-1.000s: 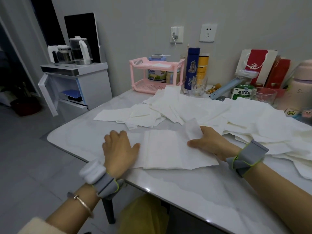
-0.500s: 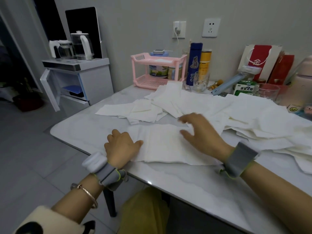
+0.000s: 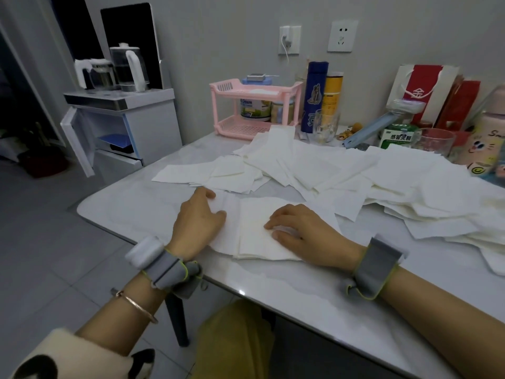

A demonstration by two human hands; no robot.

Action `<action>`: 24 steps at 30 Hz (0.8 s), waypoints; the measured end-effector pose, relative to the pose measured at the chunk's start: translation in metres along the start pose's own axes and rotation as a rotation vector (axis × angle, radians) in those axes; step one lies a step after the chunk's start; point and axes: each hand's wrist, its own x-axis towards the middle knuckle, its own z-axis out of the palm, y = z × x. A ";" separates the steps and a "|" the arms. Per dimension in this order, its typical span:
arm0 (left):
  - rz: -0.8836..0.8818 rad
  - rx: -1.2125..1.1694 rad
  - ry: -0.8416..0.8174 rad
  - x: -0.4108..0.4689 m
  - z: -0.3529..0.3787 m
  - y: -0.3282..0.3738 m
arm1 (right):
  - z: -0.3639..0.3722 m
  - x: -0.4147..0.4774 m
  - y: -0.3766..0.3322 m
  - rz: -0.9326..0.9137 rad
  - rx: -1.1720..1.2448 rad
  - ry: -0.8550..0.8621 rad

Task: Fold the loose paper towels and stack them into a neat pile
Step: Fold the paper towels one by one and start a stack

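Folding spot: lower centre of the frame, near the front edge of the tabletop (image 3: 273,291), where a folded paper towel (image 3: 254,239) lies flat with layered edges along its lower side.
Left hand (image 3: 199,217): flat on the towel's left part, fingers stretched out and thumb spread, holding nothing.
Right hand (image 3: 300,231): on the towel's right part, fingers lightly bent, tips pressing down, grasping nothing.
Hidden: the hands cover much of the towel, so its layers cannot be counted. Whether the strip under the left hand is the same sheet cannot be told.
Loose paper towels (image 3: 355,173): an overlapping heap from the centre to the right edge, cut off there by the frame; single sheets are hard to separate.
Behind the heap, along the wall: pink rack (image 3: 232,105), blue flask (image 3: 314,97), yellow canister (image 3: 332,97), green box (image 3: 399,136), glass mug (image 3: 434,140) and red gift bag (image 3: 420,91).
Cut off at the right edge: a pink bottle (image 3: 486,143).
Upper left: a kettle (image 3: 128,69) on a white cabinet (image 3: 142,127) beside the tabletop.
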 end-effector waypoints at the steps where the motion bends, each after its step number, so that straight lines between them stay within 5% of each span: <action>1: 0.004 -0.048 0.003 0.003 -0.002 0.005 | 0.000 0.000 0.000 0.009 0.013 0.000; 4: -0.007 -0.213 -0.071 0.011 -0.005 0.027 | -0.002 0.001 0.000 0.024 0.037 -0.002; 9: 0.063 -0.413 -0.494 0.013 -0.009 0.054 | -0.008 0.001 0.000 0.168 0.298 0.109; 12: 0.157 -0.388 -0.359 0.016 -0.004 0.042 | -0.021 0.003 0.010 0.367 0.497 0.412; 15: 0.265 -0.035 -0.240 0.007 0.011 0.018 | -0.026 0.004 0.015 0.452 0.593 0.496; 19: 0.314 0.121 -0.354 -0.006 0.027 -0.002 | -0.021 0.005 0.011 0.400 0.509 0.433; 24: 0.350 0.007 -0.223 0.011 0.021 0.000 | -0.012 0.004 -0.009 0.063 0.213 0.174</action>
